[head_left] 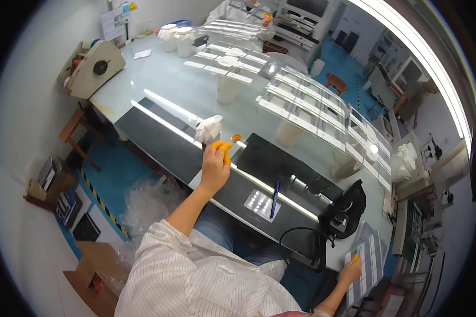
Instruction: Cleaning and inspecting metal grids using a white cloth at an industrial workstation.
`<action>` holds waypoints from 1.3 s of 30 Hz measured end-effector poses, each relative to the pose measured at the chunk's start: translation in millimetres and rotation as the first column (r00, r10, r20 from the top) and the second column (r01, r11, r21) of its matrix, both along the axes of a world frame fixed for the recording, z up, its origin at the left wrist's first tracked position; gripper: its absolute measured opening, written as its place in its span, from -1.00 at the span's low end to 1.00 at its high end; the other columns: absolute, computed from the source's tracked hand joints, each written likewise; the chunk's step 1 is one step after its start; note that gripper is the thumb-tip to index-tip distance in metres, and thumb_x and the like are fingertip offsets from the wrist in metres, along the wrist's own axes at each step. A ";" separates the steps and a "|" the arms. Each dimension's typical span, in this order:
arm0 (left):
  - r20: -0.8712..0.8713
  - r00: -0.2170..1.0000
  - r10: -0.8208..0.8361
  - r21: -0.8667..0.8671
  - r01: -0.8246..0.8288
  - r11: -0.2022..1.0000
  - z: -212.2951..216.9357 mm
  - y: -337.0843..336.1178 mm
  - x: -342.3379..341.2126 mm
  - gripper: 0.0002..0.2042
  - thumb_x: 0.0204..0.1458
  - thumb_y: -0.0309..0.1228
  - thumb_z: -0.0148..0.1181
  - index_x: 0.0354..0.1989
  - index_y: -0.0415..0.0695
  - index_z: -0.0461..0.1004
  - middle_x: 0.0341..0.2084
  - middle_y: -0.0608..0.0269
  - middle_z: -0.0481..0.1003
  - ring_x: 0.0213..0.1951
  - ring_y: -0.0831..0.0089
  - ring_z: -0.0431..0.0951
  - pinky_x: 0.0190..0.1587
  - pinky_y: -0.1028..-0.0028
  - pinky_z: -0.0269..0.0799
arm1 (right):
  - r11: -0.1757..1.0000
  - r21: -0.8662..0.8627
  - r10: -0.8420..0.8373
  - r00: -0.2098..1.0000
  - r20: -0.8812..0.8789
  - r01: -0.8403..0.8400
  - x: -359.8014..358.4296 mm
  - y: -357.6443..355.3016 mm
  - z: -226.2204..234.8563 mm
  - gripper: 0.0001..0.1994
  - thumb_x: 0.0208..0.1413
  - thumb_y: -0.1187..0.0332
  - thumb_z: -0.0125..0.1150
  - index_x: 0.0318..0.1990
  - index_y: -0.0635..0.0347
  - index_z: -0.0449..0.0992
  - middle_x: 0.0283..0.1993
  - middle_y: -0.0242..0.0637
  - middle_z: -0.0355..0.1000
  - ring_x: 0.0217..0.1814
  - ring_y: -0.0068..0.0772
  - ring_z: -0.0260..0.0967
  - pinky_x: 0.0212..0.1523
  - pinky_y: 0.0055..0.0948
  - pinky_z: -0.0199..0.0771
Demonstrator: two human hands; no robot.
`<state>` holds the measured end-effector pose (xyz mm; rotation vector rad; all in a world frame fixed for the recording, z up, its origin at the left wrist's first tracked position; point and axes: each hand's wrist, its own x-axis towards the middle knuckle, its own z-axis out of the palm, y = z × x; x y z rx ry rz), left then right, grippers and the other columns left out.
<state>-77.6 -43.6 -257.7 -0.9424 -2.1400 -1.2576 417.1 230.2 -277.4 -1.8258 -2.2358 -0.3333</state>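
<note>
Orange finger cots on both hands. Head view: my left hand [215,168] hangs half-curled beside the white wipe [209,128], gripping nothing (reach step, I think). My right hand [351,269] pinches the gridded sheet [369,260] at the table's [158,84] edge. Next, probably: pick up the wipe.

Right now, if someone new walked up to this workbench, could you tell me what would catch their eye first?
Probably the left hand, its orange-capped fingers raised over the dark mat at the bench's near edge, next to a crumpled white cloth. Next, the clear gridded trays propped on white cups across the glass table. Low at the right, the right hand rests on a striped grey panel.
</note>
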 end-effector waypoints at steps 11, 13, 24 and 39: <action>0.695 -0.218 -0.685 0.539 0.789 0.295 81.0 88.8 151.1 -0.75 0.11 -0.57 -0.16 -0.07 -0.27 0.39 -0.31 0.19 0.47 -0.36 0.59 0.46 -0.22 0.64 0.39 | 0.661 0.738 0.280 0.957 -0.079 -0.133 16.2 -68.6 161.9 -0.87 -0.03 0.50 0.11 -0.45 0.40 0.31 -0.52 -0.04 0.26 -0.45 0.01 0.29 -0.43 -0.23 0.32; 0.641 -0.532 -0.553 0.695 0.709 0.123 93.2 111.9 186.5 -0.69 0.13 -0.44 -0.10 0.04 -0.25 0.28 -0.15 0.12 0.40 -0.21 0.44 0.47 -0.13 0.49 0.43 | 0.627 0.723 0.376 0.926 0.047 -0.291 12.0 -84.3 148.7 -0.83 -0.04 0.48 0.16 -0.50 0.39 0.31 -0.57 -0.07 0.23 -0.53 -0.07 0.29 -0.48 -0.26 0.30; 0.733 -0.546 -0.406 0.676 0.649 0.349 85.8 130.5 271.1 -0.54 0.06 -0.52 -0.11 0.18 -0.18 0.05 0.00 0.14 0.28 -0.01 0.35 0.39 -0.08 0.36 0.45 | 0.399 0.574 0.866 0.500 0.021 -0.715 -58.4 -142.0 91.6 -0.79 -0.05 0.32 0.25 -0.45 0.31 0.45 -0.47 -0.18 0.42 -0.57 -0.20 0.34 -0.59 -0.42 0.34; 0.450 -0.377 -0.809 0.832 0.506 0.227 90.2 88.9 181.6 -0.52 0.06 -0.66 -0.17 0.21 -0.18 0.07 0.04 0.01 0.27 -0.06 0.16 0.45 -0.18 0.33 0.53 | 0.947 0.114 0.086 -0.106 -0.991 -0.299 -2.3 -89.4 113.1 -0.64 0.22 0.30 -0.12 0.11 0.28 0.21 -0.02 -0.15 0.33 0.01 -0.43 0.31 0.00 -0.50 0.32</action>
